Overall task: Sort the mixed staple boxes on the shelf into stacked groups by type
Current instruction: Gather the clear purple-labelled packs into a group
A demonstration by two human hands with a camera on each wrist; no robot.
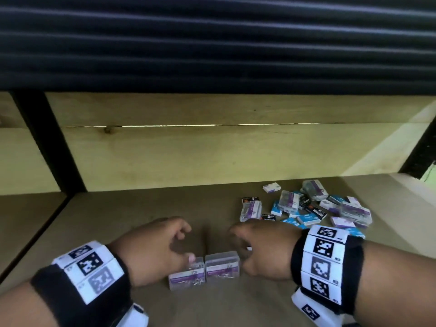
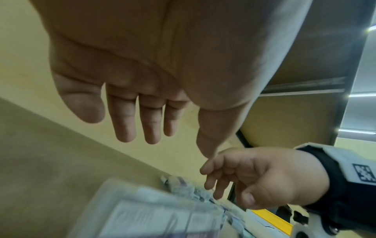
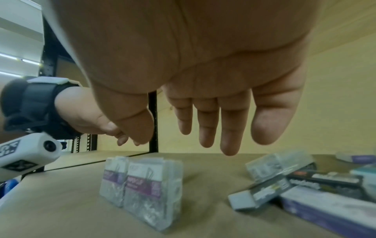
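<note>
On the shelf (image 1: 141,208), from left, my left hand (image 1: 153,246) hovers with fingers apart and empty beside two clear purple-label boxes (image 1: 205,270) standing touching. My right hand (image 1: 262,246), equally loose, should reach right into the mixed pile (image 1: 313,208), choosing a matching clear box, I think.

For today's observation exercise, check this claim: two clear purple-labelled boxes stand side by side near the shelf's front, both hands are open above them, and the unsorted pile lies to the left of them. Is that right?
Not quite. The unsorted pile lies to the right of the two clear boxes, as the head view shows. The rest holds: the boxes stand side by side, with the left hand and right hand open above them.
</note>
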